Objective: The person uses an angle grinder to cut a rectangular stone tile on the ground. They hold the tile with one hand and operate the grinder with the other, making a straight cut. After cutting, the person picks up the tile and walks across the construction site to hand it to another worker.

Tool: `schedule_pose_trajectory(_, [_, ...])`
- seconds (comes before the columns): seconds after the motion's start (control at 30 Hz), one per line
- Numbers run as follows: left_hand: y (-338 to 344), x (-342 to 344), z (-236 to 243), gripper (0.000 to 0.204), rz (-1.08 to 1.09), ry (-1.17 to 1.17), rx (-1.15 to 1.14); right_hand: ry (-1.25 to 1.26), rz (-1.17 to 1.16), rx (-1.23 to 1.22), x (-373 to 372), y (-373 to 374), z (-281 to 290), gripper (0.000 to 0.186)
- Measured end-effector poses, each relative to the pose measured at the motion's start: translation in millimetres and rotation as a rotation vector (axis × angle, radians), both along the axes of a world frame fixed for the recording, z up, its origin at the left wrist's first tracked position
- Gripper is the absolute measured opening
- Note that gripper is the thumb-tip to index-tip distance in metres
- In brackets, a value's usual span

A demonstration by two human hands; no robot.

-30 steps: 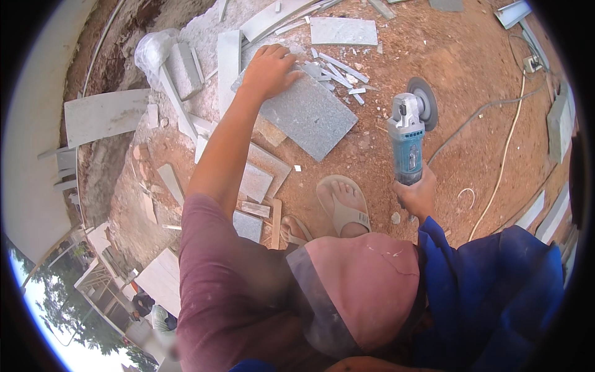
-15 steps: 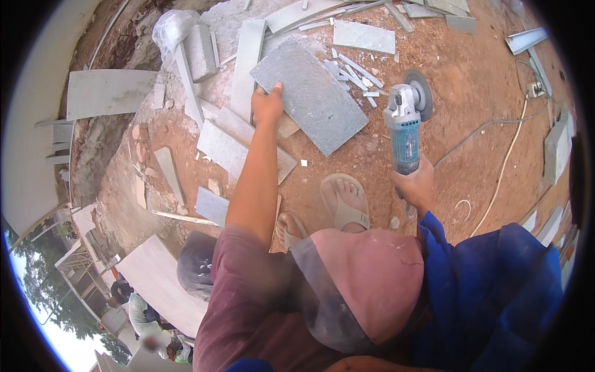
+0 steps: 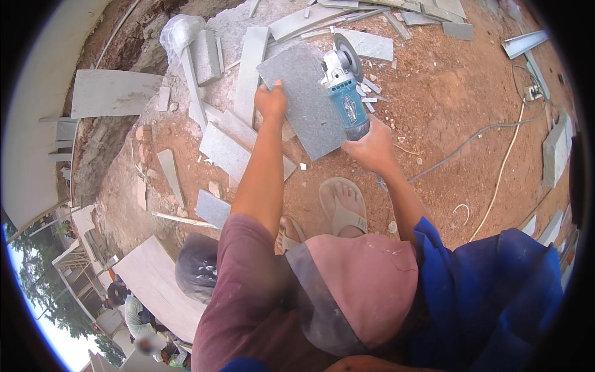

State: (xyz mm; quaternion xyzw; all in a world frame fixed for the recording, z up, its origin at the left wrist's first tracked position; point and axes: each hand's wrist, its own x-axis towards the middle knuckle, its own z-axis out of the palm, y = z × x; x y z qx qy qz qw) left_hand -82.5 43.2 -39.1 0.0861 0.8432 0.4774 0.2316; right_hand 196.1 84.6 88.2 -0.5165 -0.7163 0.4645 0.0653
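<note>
My left hand (image 3: 271,102) grips the left edge of a grey stone slab (image 3: 297,93), its thumb lying on the top face. The slab is rectangular and rests tilted over other stone pieces. In my right hand (image 3: 372,144) is a teal angle grinder (image 3: 347,102), held by the rear of its body. The grinder's grey disc (image 3: 348,56) points away from me, over the slab's right side. Part of the slab is hidden behind the grinder. Whether the disc is spinning I cannot tell.
Several cut stone pieces (image 3: 232,149) lie left of the slab, with thin offcuts (image 3: 370,87) beyond the grinder. A cable (image 3: 455,149) runs right across the dirt toward a socket box (image 3: 532,93). My sandalled foot (image 3: 343,201) is below the slab. Another person (image 3: 137,316) works at lower left.
My right hand has swung the grinder leftward from over the dirt to over the slab's right side. My left hand still holds the slab, nearly in place.
</note>
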Motion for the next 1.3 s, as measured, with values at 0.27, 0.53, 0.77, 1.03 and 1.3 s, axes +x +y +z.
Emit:
schedule_pose_trajectory(0.27, [-0.4, 3.6, 6.7, 0.030, 0.064, -0.010, 0.038, -0.041, 0.053, -0.028, -38.6, 9.0, 12.3, 0.056])
schedule_pose_trajectory(0.53, [-8.7, 4.0, 23.6, 0.033, -0.067, -0.013, 0.004, 0.012, -0.008, -0.065, -2.5, 9.2, -3.1, 0.055])
schedule_pose_trajectory(0.77, [-37.0, -7.4, 7.6, 0.042, -0.116, 0.142, 0.011, -0.054, 0.119, -0.029, -42.2, 29.9, -6.9, 0.054])
schedule_pose_trajectory(1.03, [-99.6, 25.4, 18.5, 0.052, -0.230, 0.322, -0.104, -0.031, 0.132, -0.089, -69.6, 35.2, -9.1, 0.056])
schedule_pose_trajectory(1.3, [-76.9, 38.6, 40.4, 0.064, -0.321, 0.358, -0.118, -0.118, 0.074, -0.118, 74.4, -27.9, -2.7, 0.055])
